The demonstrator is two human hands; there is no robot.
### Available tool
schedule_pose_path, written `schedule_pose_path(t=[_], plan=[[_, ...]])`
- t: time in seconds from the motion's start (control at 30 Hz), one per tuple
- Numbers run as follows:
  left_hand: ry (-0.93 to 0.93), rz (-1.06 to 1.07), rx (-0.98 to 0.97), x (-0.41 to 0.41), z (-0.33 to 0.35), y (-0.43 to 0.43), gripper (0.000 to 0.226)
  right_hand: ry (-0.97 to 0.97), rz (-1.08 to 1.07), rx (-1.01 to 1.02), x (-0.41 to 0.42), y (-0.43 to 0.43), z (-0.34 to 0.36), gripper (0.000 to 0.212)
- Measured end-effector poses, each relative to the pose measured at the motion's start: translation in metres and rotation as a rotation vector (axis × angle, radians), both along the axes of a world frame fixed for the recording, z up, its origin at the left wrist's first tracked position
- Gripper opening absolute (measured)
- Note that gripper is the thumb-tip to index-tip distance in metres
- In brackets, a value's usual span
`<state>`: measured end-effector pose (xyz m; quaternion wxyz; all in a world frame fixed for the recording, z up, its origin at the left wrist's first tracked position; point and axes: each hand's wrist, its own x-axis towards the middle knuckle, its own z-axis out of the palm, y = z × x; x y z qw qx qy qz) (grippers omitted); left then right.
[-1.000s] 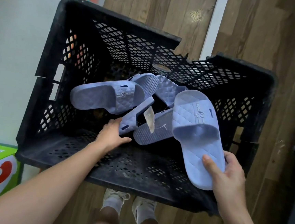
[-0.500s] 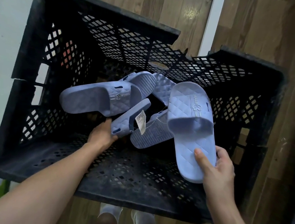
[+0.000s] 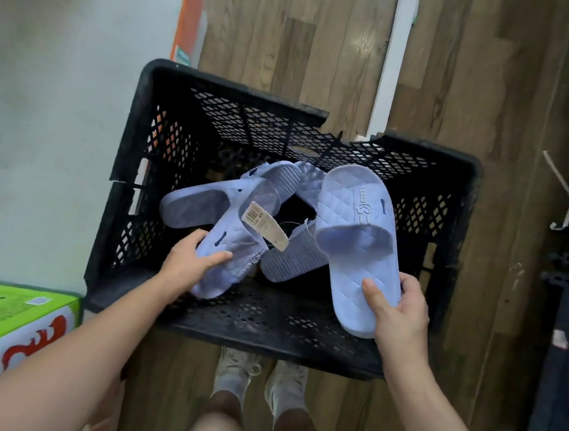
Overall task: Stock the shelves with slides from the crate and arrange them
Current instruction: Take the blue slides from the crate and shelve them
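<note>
left hand (image 3: pixel 187 266) grips slide (image 3: pixel 239 242), right hand (image 3: pixel 400 311) grips second slide (image 3: pixel 356 245); more slides (image 3: pixel 191 203) lie in black crate (image 3: pixel 134 140).

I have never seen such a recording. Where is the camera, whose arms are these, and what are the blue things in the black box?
There is no machine: a person works with bare hands. The picture comes from a camera worn on the head, looking down, so you see the person's own arms and white shoes. The black box is a plastic crate over a wooden floor. The blue things are slides, open sandals. The left hand grips one slide, with a price tag in front of it; the right hand grips a second slide by its heel end. Others lie in the crate, one sole-up slide among them. A green carton stands at the left.
</note>
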<state>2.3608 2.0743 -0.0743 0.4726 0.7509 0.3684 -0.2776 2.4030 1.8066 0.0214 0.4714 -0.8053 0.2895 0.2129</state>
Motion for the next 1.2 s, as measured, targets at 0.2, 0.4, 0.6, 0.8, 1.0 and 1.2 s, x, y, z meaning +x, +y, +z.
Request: schedule_pose_path(t=[0.2,0.4,0.6,0.8,1.0,1.2], plan=[[-0.085,0.265,-0.115,-0.006,0.087,-0.002,0.025,0.015,0.053,-0.012,-0.009,0.006,0.067,0.016],[-0.172,0.352,-0.213,-0.011,0.191,0.008,0.040,-0.031,0.061,0.057,-0.012,0.022,0.157,0.014],[-0.305,0.297,-0.234,0.002,0.305,0.028,0.022,-0.131,0.090,0.134,-0.006,0.039,0.259,0.011],[-0.419,0.250,-0.303,0.004,0.415,0.040,0.054,-0.202,0.079,0.154,-0.008,0.045,0.347,0.018],[-0.471,0.141,-0.310,0.019,0.502,0.054,0.067,-0.354,0.094,0.171,-0.006,0.031,0.428,0.013],[-0.565,-0.017,-0.317,0.045,0.575,0.042,0.061,-0.515,0.055,0.185,-0.011,-0.001,0.485,0.011]])
